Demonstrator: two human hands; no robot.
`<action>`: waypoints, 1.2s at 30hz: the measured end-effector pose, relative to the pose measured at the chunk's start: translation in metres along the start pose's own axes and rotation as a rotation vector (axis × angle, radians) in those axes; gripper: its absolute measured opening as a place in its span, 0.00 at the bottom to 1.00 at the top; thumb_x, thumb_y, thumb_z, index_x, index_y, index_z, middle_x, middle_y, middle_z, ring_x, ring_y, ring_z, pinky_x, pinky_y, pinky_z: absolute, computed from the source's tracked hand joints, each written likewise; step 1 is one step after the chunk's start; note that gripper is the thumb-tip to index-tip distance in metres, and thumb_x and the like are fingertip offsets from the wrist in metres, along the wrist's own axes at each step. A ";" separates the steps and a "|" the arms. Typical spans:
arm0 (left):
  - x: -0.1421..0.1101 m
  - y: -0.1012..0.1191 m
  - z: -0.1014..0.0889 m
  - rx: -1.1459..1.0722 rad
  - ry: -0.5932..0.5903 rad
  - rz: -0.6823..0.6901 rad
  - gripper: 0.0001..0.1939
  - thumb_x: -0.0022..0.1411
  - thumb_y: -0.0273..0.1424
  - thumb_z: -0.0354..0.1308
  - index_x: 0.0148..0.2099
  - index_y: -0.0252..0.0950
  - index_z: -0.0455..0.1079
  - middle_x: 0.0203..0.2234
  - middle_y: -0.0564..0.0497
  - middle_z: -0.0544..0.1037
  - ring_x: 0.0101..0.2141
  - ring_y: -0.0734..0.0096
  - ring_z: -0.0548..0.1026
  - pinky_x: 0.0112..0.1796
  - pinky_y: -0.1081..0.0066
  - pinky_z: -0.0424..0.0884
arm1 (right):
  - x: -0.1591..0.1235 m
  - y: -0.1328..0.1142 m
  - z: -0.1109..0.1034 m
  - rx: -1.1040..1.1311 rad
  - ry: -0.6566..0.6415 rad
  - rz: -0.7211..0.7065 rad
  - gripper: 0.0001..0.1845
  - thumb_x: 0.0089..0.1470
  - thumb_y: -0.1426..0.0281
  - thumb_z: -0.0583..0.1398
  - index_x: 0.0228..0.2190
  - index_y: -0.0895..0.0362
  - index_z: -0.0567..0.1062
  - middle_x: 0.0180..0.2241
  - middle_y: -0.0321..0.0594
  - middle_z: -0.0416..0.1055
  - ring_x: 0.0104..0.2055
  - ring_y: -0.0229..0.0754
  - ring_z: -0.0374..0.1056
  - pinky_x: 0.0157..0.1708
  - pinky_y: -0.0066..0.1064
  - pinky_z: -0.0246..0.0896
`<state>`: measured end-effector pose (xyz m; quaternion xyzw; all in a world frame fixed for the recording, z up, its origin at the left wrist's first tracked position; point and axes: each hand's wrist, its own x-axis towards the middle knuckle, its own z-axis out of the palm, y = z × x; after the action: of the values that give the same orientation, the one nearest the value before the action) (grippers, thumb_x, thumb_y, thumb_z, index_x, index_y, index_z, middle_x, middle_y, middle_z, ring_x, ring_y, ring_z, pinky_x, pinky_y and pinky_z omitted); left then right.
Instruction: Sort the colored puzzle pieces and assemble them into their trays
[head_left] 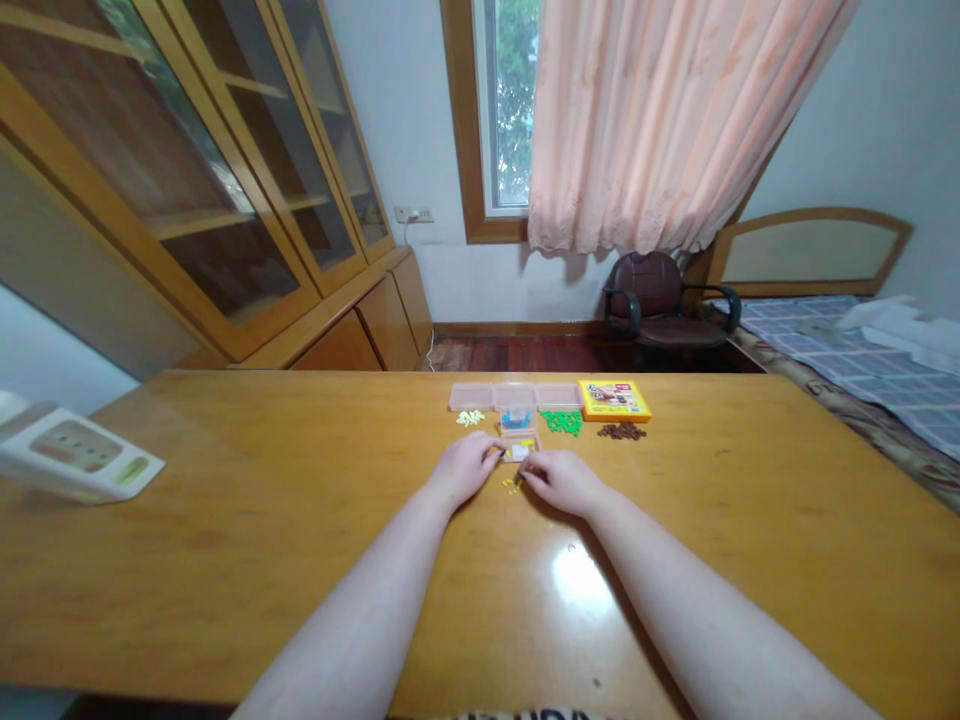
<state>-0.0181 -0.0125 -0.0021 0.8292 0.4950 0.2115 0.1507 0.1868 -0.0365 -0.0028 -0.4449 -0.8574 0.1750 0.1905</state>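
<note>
The left hand (463,470) and right hand (562,482) rest close together on the worktop (225,560), toward its far side, angled inward. Between them sits a small clear plastic case (517,447), its long axis running near to far, with a white piece inside. The left fingers (495,456) reach the case's near left corner and appear to touch it, though whether they grip it is too small to tell. The right fingers (526,477) curl inward just to the near right of the case, right beside a few tiny yellow pieces (511,485) scattered on the wood; whether they pinch anything, I cannot tell. The right hand is nearer those pieces. Farther off lie a divided clear tray (516,396), pale yellow pieces (470,418), green pieces (562,423), brown pieces (621,431) and a yellow box (613,400).
</note>
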 end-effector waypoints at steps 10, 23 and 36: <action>-0.011 0.012 -0.018 0.019 -0.317 0.190 0.06 0.55 0.33 0.58 0.36 0.40 0.73 0.30 0.54 0.76 0.32 0.73 0.71 0.33 0.76 0.62 | -0.002 0.000 0.001 0.038 -0.097 -0.125 0.09 0.51 0.68 0.58 0.32 0.53 0.78 0.29 0.37 0.76 0.31 0.38 0.69 0.31 0.25 0.57; -0.010 0.010 -0.007 0.061 -0.357 0.179 0.07 0.58 0.34 0.54 0.34 0.39 0.72 0.30 0.53 0.76 0.31 0.71 0.71 0.32 0.75 0.62 | 0.001 -0.008 0.004 -0.177 -0.108 -0.185 0.11 0.54 0.68 0.55 0.31 0.54 0.78 0.30 0.40 0.76 0.31 0.39 0.69 0.32 0.26 0.55; 0.001 0.004 -0.002 -0.037 0.039 -0.019 0.10 0.61 0.32 0.52 0.42 0.39 0.73 0.32 0.51 0.75 0.33 0.71 0.71 0.35 0.73 0.65 | 0.003 0.005 0.007 0.008 0.204 0.089 0.09 0.53 0.68 0.56 0.29 0.56 0.77 0.26 0.39 0.74 0.27 0.36 0.66 0.29 0.25 0.55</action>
<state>-0.0151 -0.0136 0.0015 0.8172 0.5017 0.2353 0.1585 0.1855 -0.0325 -0.0113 -0.4972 -0.8122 0.1405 0.2709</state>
